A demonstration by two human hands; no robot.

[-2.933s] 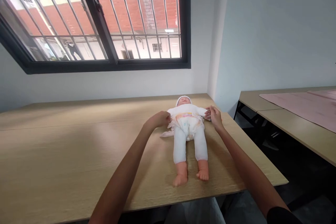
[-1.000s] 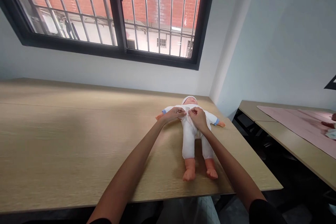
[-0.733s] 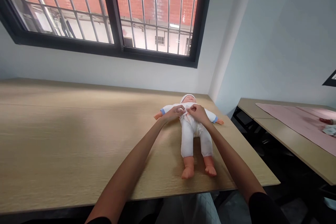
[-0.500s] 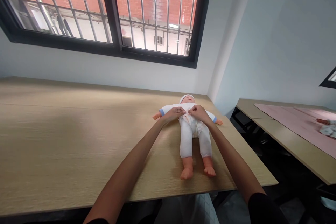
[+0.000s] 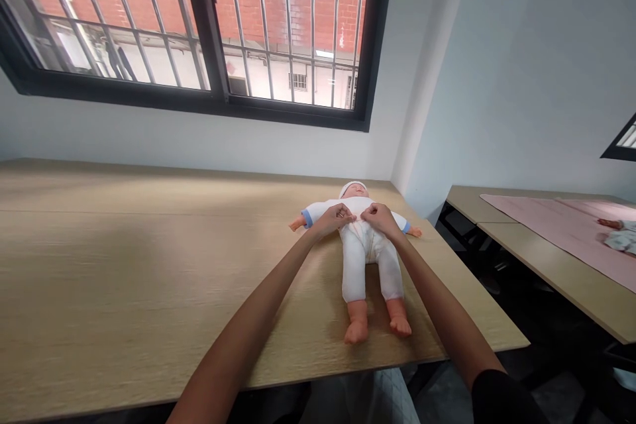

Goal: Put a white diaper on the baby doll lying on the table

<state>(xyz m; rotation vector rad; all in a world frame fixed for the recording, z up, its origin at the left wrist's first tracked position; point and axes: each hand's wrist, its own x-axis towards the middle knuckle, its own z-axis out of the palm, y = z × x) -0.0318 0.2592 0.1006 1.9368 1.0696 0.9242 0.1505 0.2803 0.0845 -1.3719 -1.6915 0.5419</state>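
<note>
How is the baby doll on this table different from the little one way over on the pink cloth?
The baby doll lies close by, whole in view, on the bare wooden table, with the left hand and right hand pinching its white suit. The second doll lies at the picture's edge, partly cut off, on a pink cloth, untouched. Both lie flat.

Light wood bench [image 5: 124, 265]: baby doll [image 5: 370, 248] lies face-up near its right end. Second bench [image 5: 561, 265] to the right carries a pink cloth [image 5: 561, 225].
</note>
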